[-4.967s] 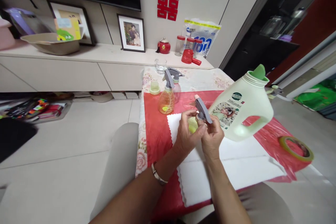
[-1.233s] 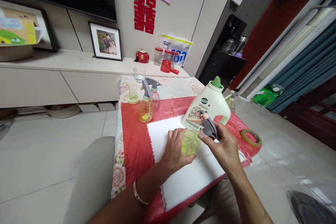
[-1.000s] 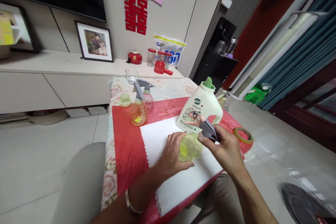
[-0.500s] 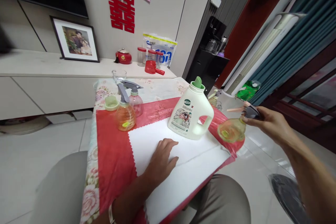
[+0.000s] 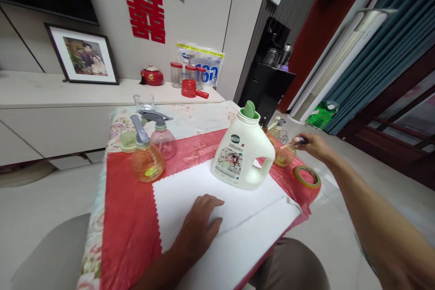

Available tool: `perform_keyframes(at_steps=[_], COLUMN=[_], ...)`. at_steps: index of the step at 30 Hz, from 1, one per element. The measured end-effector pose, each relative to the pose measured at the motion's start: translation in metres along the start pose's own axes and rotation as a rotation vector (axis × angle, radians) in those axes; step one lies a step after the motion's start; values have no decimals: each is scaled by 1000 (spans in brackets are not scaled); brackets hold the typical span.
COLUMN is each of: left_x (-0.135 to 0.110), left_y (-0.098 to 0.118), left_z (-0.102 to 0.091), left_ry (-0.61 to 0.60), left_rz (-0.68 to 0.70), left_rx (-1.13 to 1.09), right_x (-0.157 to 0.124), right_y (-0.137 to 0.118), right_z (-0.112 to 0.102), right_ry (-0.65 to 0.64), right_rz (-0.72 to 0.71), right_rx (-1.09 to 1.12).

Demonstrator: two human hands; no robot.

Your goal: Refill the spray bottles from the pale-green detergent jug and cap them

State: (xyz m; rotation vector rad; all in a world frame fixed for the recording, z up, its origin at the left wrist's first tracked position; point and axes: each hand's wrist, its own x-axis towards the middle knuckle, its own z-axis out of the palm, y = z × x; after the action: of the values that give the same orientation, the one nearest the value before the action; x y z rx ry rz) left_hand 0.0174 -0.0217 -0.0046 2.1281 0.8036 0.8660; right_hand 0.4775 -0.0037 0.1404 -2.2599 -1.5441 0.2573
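My left hand point(image 5: 200, 219) rests on the white sheet point(image 5: 251, 244), fingers stretched out and holding nothing. My right hand point(image 5: 311, 145) reaches to the right side of the table, its fingers closed around the dark head of a spray bottle point(image 5: 284, 157). That bottle is see-through and yellowish, with a pale pinkish part sticking out from its head. Between my hands stands a cream detergent jug point(image 5: 243, 154) with its green pouring spout point(image 5: 249, 109) uncovered. On the left are an orange-tinted spray bottle point(image 5: 147, 163), a pink spray bottle point(image 5: 163, 142) and a green cap point(image 5: 128, 142).
A roll of tape point(image 5: 307, 176) lies on the red plastic cover point(image 5: 131, 217) near the right edge. Another pump bottle point(image 5: 276, 130) stands behind my right hand. A glass cup point(image 5: 144, 102) is at the back left. The cabinet holds red-lidded jars point(image 5: 176, 74) and a red scoop point(image 5: 189, 89).
My right hand has moved left with the spray bottle, from beyond the table's right edge to above the red cover. The roll of tape now shows. My left hand stays on the sheet.
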Motion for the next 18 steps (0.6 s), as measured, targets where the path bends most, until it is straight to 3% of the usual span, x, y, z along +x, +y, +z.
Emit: perform_keyframes(at_steps=[9,18], left_x=[1,3], left_y=[3,1], left_z=[-3,-5], left_ry=[-15,28], left_rz=[-11,-25], left_rx=[-16,-30], right_x=[36,29], right_y=[12,-4], right_z=[11,11], right_ry=[-67,75], right_rz=[83,112], right_rx=[-19,-92])
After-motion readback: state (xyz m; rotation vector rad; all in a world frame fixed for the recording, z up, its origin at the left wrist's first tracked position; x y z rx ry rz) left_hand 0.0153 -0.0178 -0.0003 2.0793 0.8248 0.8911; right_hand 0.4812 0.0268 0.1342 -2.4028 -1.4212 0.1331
